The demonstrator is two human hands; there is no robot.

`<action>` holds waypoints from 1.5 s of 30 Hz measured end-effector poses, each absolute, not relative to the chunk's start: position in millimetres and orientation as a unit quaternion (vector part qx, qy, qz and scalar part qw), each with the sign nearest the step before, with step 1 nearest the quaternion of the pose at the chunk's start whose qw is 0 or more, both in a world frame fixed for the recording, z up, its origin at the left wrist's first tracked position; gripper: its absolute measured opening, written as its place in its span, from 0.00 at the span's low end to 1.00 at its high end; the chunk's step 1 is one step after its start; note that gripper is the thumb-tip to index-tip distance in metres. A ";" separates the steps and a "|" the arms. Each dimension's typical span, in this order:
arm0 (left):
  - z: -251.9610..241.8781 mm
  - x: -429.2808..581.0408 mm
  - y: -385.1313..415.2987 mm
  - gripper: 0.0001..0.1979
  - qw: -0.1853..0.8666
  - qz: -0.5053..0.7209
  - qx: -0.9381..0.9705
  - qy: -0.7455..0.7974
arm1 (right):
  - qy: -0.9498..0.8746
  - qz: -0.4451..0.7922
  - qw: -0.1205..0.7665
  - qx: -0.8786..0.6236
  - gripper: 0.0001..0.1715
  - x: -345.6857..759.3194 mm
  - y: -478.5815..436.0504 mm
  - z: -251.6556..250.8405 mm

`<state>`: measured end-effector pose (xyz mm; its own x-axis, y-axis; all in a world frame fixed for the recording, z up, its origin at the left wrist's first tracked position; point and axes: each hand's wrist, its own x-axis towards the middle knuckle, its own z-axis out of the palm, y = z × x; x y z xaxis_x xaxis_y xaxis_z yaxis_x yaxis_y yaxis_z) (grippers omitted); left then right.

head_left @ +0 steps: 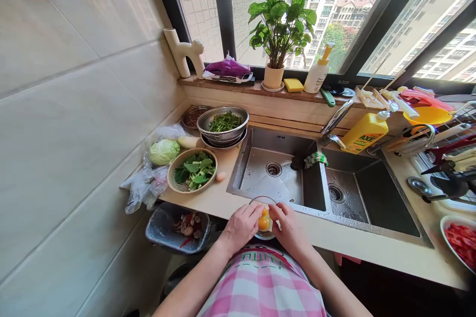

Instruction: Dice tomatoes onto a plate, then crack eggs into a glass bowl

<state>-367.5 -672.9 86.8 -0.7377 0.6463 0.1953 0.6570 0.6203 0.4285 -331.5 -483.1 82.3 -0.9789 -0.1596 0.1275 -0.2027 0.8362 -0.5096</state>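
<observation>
At the counter's front edge, a clear glass bowl (265,236) holds orange egg yolks (264,223) in clear egg white. My left hand (241,225) is over the bowl's left side, its fingers curled in toward the middle. From the right, my right hand (288,225) mirrors it with bent fingers and thumb close above the yolks. Both hands are closed; whatever their fingertips hold is hidden by the fingers. One whole brown egg (220,176) lies on the counter to the left, beside a basket of leafy greens (197,171).
A double steel sink (256,158) lies just beyond the bowl. Left are a colander of cut greens (225,123), a cabbage (164,151) and a bin (158,237) below counter level. A yellow soap bottle (364,132) and a bowl of red pieces (461,242) stand right.
</observation>
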 end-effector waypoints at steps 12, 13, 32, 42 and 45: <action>84.7 -364.2 -671.1 0.28 0.058 -0.242 -0.378 -0.892 | -0.967 0.229 0.072 0.090 0.29 -331.1 -487.5 84.7; 83.1 -364.3 -671.4 0.28 0.055 -0.242 -0.376 -0.893 | -0.968 0.227 0.062 0.091 0.29 -332.2 -487.1 85.4; 67.5 -357.6 -659.7 0.26 -0.054 -0.423 -0.250 -0.869 | -0.919 0.386 0.049 0.070 0.24 -328.0 -479.8 71.1; 88.1 -345.4 -640.1 0.16 0.016 -0.272 -0.279 -0.921 | -0.890 0.429 0.156 0.014 0.17 -316.6 -476.3 73.6; 93.0 -348.2 -645.4 0.13 -0.023 -0.240 -0.284 -0.928 | -0.896 0.424 0.132 0.019 0.15 -318.1 -471.3 66.8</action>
